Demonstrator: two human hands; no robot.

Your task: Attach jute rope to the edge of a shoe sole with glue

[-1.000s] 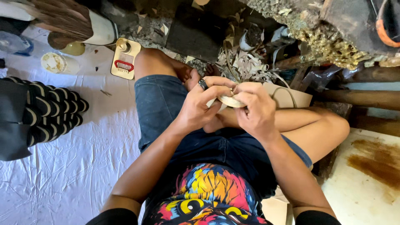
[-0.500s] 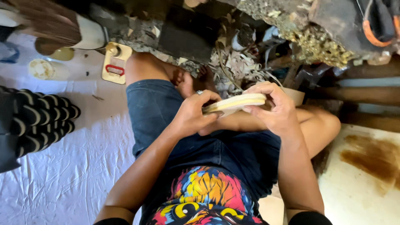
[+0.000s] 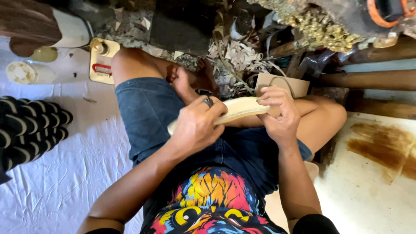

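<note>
I sit cross-legged in blue denim shorts and a bright patterned shirt. Over my lap both hands hold a pale, flat, elongated wooden piece [image 3: 240,108], lying roughly level from left to right. My left hand [image 3: 197,125], with a dark ring on one finger, wraps over its left half. My right hand [image 3: 279,115] grips its right end, fingers curled over the top. My bare feet [image 3: 190,80] rest just beyond the piece.
A stack of black and white striped soles [image 3: 30,130] lies on the white sheet [image 3: 65,182] at left. A yellow tool card [image 3: 102,60], a round lid [image 3: 19,71], wood shavings [image 3: 238,56], a brown bag [image 3: 281,82] and poles [image 3: 372,80] lie beyond my legs.
The wooden piece was first cupped small between both hands, then turned out flat and lengthwise. My hands have spread apart along it, and the view has shifted slightly.
</note>
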